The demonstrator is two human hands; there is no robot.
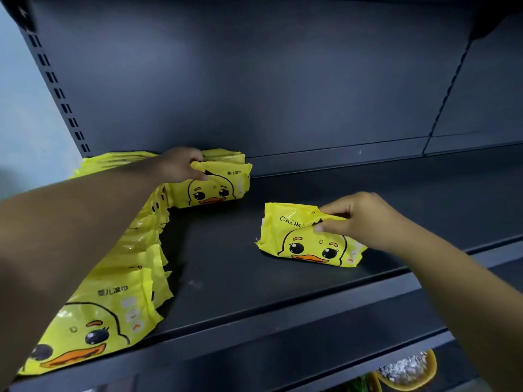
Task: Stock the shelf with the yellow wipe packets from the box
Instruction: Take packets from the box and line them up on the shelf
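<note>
Placing step, mid-shelf. Both hands are on packets; the box is not in view.

Left hand (181,164), upper centre-left of frame: fingers curled over the top edge of the back packet (219,185), thumb on its front face. Grip closed on that packet. It stands upright, duck face forward, at the head of a short stack against the rear wall of the shelf (311,278).

Right hand (356,219), centre-right: thumb and fingers pinch the crumpled top edge of the loose packet (308,239). Grip closed on it. This packet sits on the shelf deck, upright but leaning and turned slightly, well apart from the back stack and from the side row.

Side row (119,278): a long file of yellow wipe packets runs down the left of the frame from the rear corner to the front lip, packed face to back, partly hidden by the left forearm.

Judgement: the first column is filled and a second column is being started beside it. The left hand appears to be steadying the back stack while the right brings its packet in.

Next move calls for sliding or lifting the loose packet toward upper left until it stands squarely in front of the back packet, face forward, edges in line. The wrap is soft and creased, so a pinch at the top may let the body sag or tip; release only once it stands on its base.

Lower right of frame: items on a shelf below, too blurred to name.
</note>
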